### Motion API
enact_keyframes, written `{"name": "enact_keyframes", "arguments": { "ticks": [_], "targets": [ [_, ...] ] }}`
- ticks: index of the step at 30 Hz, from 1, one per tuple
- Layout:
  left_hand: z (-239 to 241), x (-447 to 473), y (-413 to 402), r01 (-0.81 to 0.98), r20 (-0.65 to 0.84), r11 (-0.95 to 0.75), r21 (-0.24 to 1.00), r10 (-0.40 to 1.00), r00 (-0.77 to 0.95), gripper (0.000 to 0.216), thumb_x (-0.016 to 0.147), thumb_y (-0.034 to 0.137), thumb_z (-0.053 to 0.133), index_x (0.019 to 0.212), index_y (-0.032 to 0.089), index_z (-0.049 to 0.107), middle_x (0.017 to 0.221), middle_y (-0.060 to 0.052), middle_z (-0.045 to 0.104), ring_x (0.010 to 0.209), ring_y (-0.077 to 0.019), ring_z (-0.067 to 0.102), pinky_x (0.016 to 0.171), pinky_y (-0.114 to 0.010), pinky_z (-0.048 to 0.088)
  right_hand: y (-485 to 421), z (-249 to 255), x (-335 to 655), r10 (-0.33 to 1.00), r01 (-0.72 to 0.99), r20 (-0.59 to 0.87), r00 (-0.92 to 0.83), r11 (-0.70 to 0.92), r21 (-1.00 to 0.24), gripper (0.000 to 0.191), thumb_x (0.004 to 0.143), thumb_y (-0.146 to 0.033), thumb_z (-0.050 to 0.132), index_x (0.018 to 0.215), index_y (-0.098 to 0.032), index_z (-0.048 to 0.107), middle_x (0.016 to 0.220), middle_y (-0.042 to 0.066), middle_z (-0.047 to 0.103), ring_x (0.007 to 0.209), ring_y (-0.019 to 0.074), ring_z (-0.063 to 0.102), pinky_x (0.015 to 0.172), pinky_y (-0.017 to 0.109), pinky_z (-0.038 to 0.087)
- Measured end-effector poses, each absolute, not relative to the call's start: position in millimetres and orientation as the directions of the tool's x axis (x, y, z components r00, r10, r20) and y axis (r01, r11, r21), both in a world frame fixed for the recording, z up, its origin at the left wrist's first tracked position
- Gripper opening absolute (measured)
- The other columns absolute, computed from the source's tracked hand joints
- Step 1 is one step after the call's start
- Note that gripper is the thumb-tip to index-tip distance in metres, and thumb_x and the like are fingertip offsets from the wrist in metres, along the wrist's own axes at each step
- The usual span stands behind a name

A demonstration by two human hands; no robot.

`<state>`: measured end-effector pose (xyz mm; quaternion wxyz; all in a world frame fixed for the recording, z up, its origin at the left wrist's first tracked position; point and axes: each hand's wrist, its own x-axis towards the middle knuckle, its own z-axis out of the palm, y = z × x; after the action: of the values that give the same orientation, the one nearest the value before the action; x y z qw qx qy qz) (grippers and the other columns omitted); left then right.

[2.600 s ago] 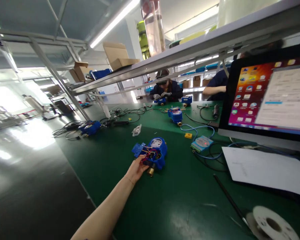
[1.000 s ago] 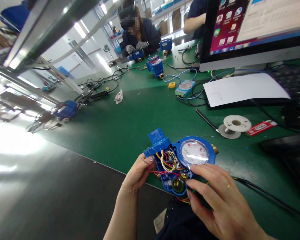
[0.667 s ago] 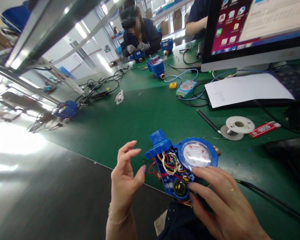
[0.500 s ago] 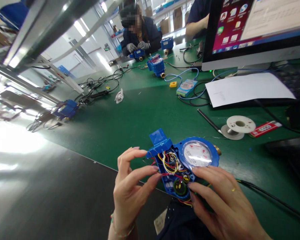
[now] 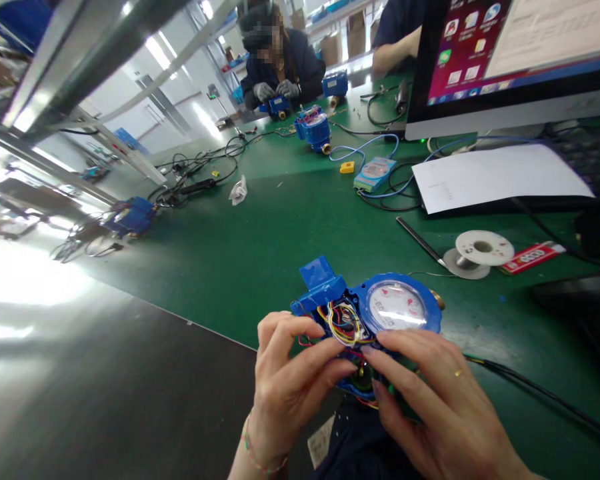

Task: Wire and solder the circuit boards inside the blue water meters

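A blue water meter (image 5: 397, 303) with a round clear-covered dial lies at the table's near edge, its wiring compartment uncovered. Yellow, white and red wires (image 5: 343, 323) loop inside it, and a blue cover (image 5: 320, 293) stands tilted at its far left. My left hand (image 5: 295, 370) reaches in from the left, thumb and fingers pinched over the compartment on thin red wires, mostly hidden by the fingertips. On the other side, my right hand (image 5: 430, 387) holds the meter's housing below the dial, with fingertips over the compartment's edge and the thumb lower down.
Solder wire on a white spool (image 5: 483, 248), a dark pen-like tool (image 5: 420, 241) and a red-white packet (image 5: 533, 257) lie to the right. Behind are paper (image 5: 500, 177), a monitor (image 5: 520, 60) and a light-blue module (image 5: 375, 173). A gloved co-worker (image 5: 285, 67) handles another blue meter across the table.
My left hand has moved right, deeper over the compartment, with its pinch now near the right fingertips. My right fingers have shifted slightly left over the compartment. The meter has hardly moved.
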<state>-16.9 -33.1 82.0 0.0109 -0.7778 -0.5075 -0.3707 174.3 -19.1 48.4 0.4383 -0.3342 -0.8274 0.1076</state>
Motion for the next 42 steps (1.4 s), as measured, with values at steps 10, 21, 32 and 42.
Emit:
{"name": "enact_keyframes", "arguments": {
  "ticks": [10,21,32,42],
  "targets": [
    [74.7,-18.9,-27.1,0.716,0.465,-0.375,0.589,0.882,0.080,0.038,0.084,0.006,0.054,0.115,0.026,0.060,0.095,-0.005,0.058,0.091,-0.0169,0.048,0.075,-0.030,0.043,-19.1,52.5,170.0,0.619,0.441,0.663,-0.420,0.778,-0.447,0.026,0.086,-0.007,0.045,0.104,-0.015,0.063,0.106,0.011,0.057,0.102,0.0219,0.054,0.088,0.041,0.044],
    [70.1,-26.1,-24.4,0.653,0.398,-0.323,0.685,0.917,0.035,0.031,0.083,0.010,0.059,0.108,0.026,0.064,0.091,-0.003,0.060,0.088,-0.0159,0.050,0.075,-0.029,0.044,-18.3,46.2,171.0,0.590,0.432,0.647,-0.483,0.803,-0.411,0.028,0.085,-0.007,0.048,0.110,-0.015,0.060,0.112,0.012,0.053,0.108,0.0235,0.051,0.092,0.042,0.041],
    [57.5,-30.0,-30.2,0.420,0.440,-0.300,0.857,0.849,-0.291,0.013,0.074,0.010,0.069,0.080,0.022,0.066,0.082,-0.001,0.055,0.079,-0.0125,0.052,0.069,-0.024,0.044,-17.7,46.1,173.0,0.584,0.442,0.647,-0.490,0.806,-0.394,0.027,0.084,-0.007,0.051,0.108,-0.015,0.061,0.112,0.012,0.054,0.105,0.0229,0.052,0.091,0.041,0.042],
    [49.7,-19.8,-52.8,0.641,0.505,-0.304,0.704,0.850,-0.152,0.013,0.072,0.021,0.074,0.083,0.021,0.068,0.072,0.000,0.054,0.070,-0.0126,0.049,0.062,-0.025,0.041,-13.6,53.5,175.3,0.592,0.433,0.616,-0.520,0.804,-0.407,0.022,0.086,-0.010,0.051,0.105,-0.015,0.061,0.109,0.010,0.055,0.100,0.0217,0.053,0.088,0.037,0.039]
  ]
}}
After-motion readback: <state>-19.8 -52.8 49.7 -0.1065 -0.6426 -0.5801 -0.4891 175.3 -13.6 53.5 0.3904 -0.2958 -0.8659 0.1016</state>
